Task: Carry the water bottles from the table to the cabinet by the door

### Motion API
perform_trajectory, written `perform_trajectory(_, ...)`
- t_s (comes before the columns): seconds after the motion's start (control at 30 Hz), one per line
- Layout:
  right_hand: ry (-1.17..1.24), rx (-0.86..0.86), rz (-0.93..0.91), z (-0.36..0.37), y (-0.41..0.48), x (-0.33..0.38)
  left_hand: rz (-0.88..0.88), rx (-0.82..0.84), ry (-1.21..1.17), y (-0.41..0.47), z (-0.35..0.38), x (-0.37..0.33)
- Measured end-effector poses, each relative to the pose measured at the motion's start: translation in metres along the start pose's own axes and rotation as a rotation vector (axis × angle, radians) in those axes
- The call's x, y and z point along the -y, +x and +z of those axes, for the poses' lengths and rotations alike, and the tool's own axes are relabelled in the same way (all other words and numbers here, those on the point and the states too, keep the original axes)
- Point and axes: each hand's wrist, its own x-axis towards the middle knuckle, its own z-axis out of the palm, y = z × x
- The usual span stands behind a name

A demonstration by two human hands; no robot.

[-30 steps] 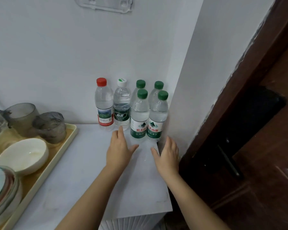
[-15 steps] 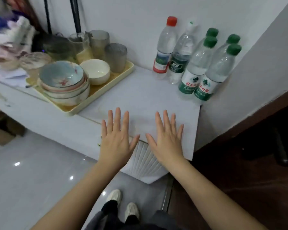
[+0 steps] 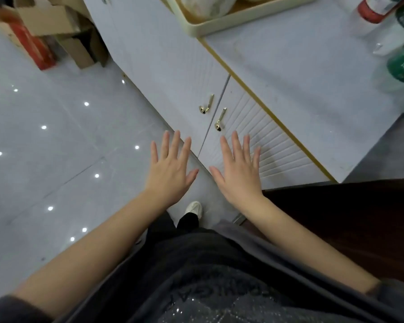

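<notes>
- Presently both hands are empty: left hand (image 3: 170, 169) and right hand (image 3: 239, 174) are held palm-down, fingers straight and spread. They grip nothing and touch nothing that I can see.
- Bottles (image 3: 402, 65) stand on the cabinet (image 3: 301, 78) top, well beyond the right hand's fingertips and off to its right. Only lower bodies and labels show; the caps are cut off. One label is red, the others green.
- Just ahead of the right hand's fingertips are the cabinet's two door handles (image 3: 221, 118). The left hand hangs over the floor (image 3: 56, 159).
- Tray (image 3: 231, 23) sits far ahead of both hands, apart from the bottles.
- Handling, judged: clear thin-walled plastic, likely full, so each has some heft. The walls would dent under a hard squeeze. The film labels look smooth and may slip in a loose hold.
- Where to hold, judged: wrap fingers and thumb round the mid-body, at the label or just above it. The neck under the cap is the other choice, but it is out of view.
- Task state, judged: these bottles are already on the cabinet and neither hand carries one. Either more wait at the table or the job is finished; cannot tell which.
</notes>
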Motion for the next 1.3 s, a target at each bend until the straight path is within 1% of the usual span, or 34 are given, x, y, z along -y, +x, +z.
perform_trajectory(0.1,-0.038,0.172,-0.038,0.017,0.007,0.017,-0.100,0.105,-0.031,-0.020,0.013,0.016)
perform_trajectory(0.17,-0.039,0.245,-0.082,0.026,0.011,0.032,-0.158,0.159,-0.055,-0.033,0.019,0.029)
perform_trajectory(0.27,-0.056,0.301,-0.151,0.035,0.017,0.062,-0.247,0.211,-0.090,-0.054,0.025,0.050)
perform_trajectory(0.47,-0.186,0.384,-0.308,0.056,0.027,0.145,-0.418,0.240,-0.197,-0.106,0.031,0.109)
perform_trajectory(0.6,-0.265,0.459,-0.394,0.069,0.026,0.216,-0.534,0.231,-0.253,-0.150,0.033,0.160)
perform_trajectory(0.8,-0.388,0.500,-0.552,0.083,0.021,0.322,-0.706,0.195,-0.324,-0.210,0.030,0.241)
perform_trajectory(1.0,-0.501,0.530,-0.708,0.098,0.017,0.397,-0.908,0.126,-0.402,-0.258,0.037,0.281)
perform_trajectory(1.13,-0.535,0.532,-0.807,0.106,0.018,0.443,-1.026,0.093,-0.440,-0.283,0.039,0.299)
perform_trajectory(1.3,-0.589,0.534,-0.928,0.121,0.021,0.506,-1.161,0.012,-0.493,-0.312,0.040,0.330)
